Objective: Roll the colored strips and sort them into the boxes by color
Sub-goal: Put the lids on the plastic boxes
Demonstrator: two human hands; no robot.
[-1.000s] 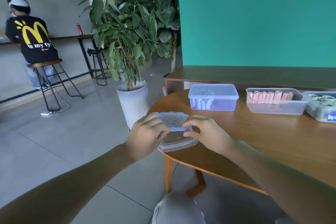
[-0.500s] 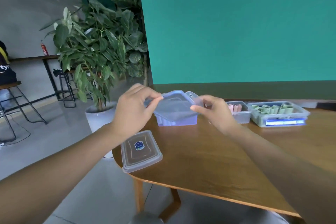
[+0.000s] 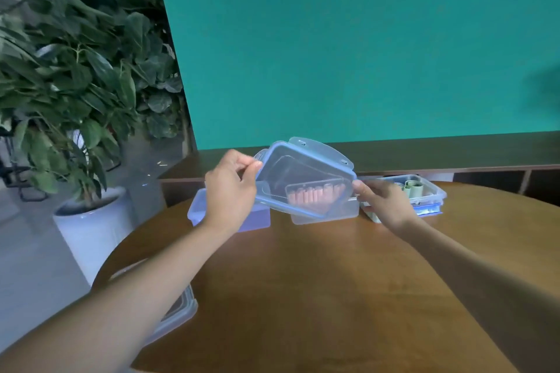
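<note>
Pink rolled strips [image 3: 315, 197] sit in a clear box [image 3: 325, 215] at the table's [image 3: 303, 297] far edge. Both hands hold a clear lid [image 3: 303, 174] tilted above that box, likely lining it up to close it. Left hand [image 3: 231, 191] pinches the lid's left edge; right hand [image 3: 383, 201] grasps its right corner. A lilac box [image 3: 197, 212] stands left of the pink box, a box of green rolls [image 3: 424, 191] right.

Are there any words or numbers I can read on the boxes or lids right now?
None can be read.
The lid held by the left hand and right hand: clear plastic, no print shows.
The box of green rolls: a blue-and-white strip at its base, too blurred to read.
The lid at the table edge: mostly hidden by the left arm.
</note>
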